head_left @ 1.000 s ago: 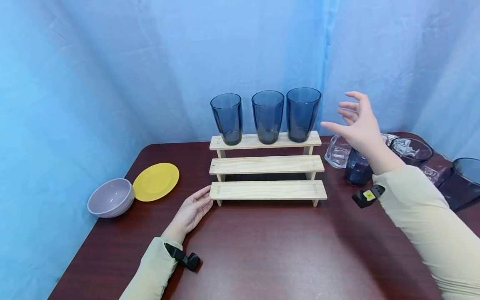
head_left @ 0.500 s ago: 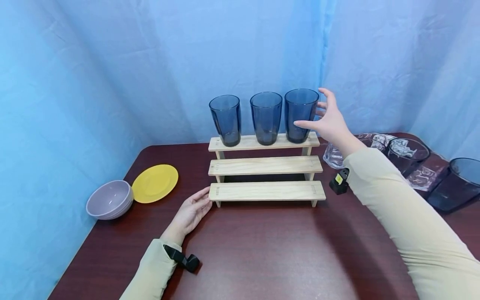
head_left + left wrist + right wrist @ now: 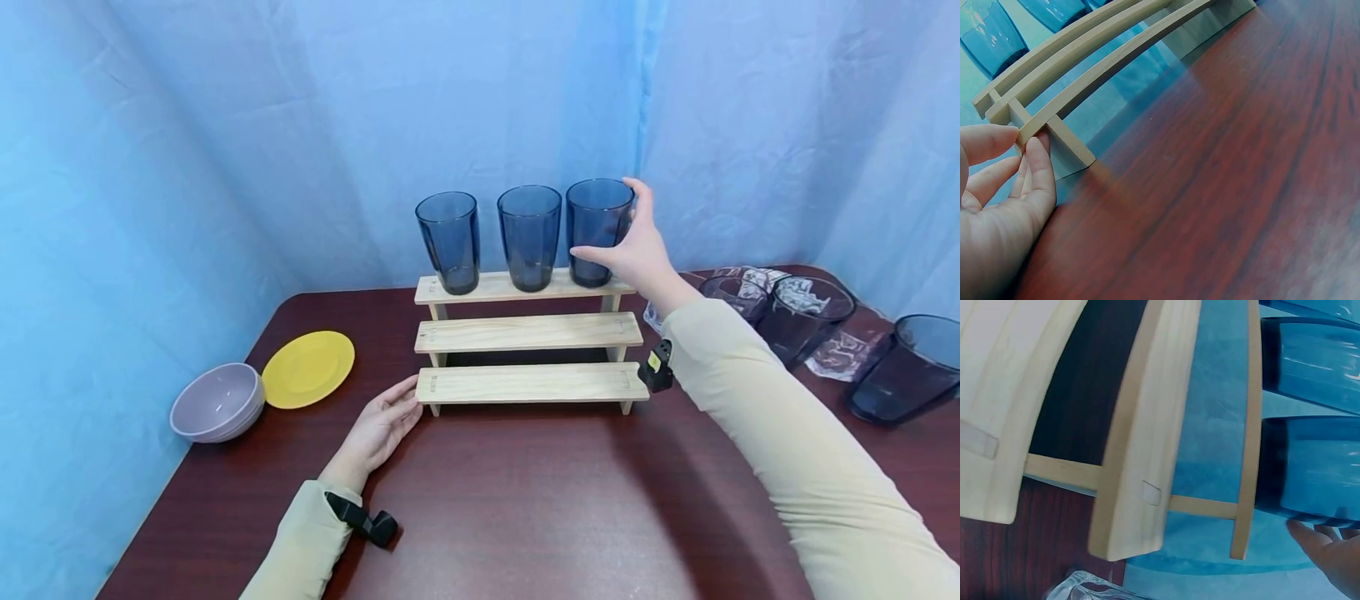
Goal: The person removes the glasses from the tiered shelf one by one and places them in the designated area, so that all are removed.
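Grip (image 3: 641, 252) wide around blue glass (image 3: 591, 225)

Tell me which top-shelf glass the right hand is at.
The rightmost glass on the top shelf; the right hand curls round it, while the middle glass and left glass stand untouched.

On my head feed the glasses (image 3: 530, 237) are a smoky, see-through blue; my right wrist feed shows them brighter teal and near-black. I see the rack (image 3: 525, 333) as pale blond wood, faintly grained. The table (image 3: 517, 492) is dark red-brown with darker streaks. I read the plate (image 3: 308, 370) as yellow, the bowl (image 3: 217, 402) lilac, the curtain (image 3: 375, 125) light blue, the sleeves (image 3: 757, 417) pale cream, the wrist cameras (image 3: 656, 377) black, the right one's label (image 3: 654, 362) yellow.
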A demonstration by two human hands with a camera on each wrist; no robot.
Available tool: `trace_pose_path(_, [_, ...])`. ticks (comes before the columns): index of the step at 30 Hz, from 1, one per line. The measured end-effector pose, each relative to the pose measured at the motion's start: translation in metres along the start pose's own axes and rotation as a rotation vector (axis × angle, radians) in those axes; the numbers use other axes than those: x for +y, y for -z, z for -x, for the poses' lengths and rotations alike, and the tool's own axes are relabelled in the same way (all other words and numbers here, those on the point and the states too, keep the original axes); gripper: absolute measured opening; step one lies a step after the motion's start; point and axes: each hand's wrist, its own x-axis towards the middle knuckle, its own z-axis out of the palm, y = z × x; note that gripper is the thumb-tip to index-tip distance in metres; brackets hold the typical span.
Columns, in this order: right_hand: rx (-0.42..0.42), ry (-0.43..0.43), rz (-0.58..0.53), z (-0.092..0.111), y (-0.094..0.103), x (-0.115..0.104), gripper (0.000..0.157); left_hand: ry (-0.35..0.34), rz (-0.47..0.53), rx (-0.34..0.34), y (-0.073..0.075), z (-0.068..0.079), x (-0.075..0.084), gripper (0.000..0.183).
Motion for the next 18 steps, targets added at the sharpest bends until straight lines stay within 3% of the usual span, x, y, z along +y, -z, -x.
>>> trace_pose_path(18, [0.135, 0.006, -0.004, 0.0088, -0.0108, -0.0011, 0.1, 0.004, 0.007, 0.007, 0.0031, -0.0011, -0.0006, 0.054])
